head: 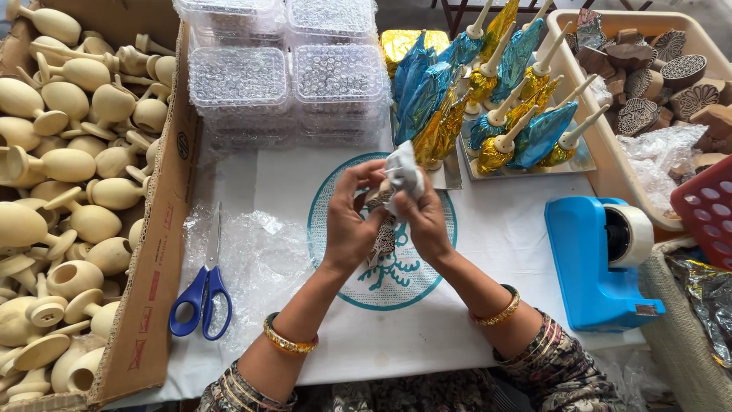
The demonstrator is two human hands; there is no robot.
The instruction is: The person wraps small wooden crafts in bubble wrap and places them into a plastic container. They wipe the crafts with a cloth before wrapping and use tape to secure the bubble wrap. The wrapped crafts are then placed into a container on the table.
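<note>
both forearms coming up from the bottom edge, angled inward to mid-frame, left hand [349,217] and right hand [424,221] raised close together, fingers curled and pinching, wrists bent, bangles on both wrists

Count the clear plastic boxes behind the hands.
4 show: back left box, back right box, front left box, front right box. They look stacked, so more may sit hidden underneath.
</note>
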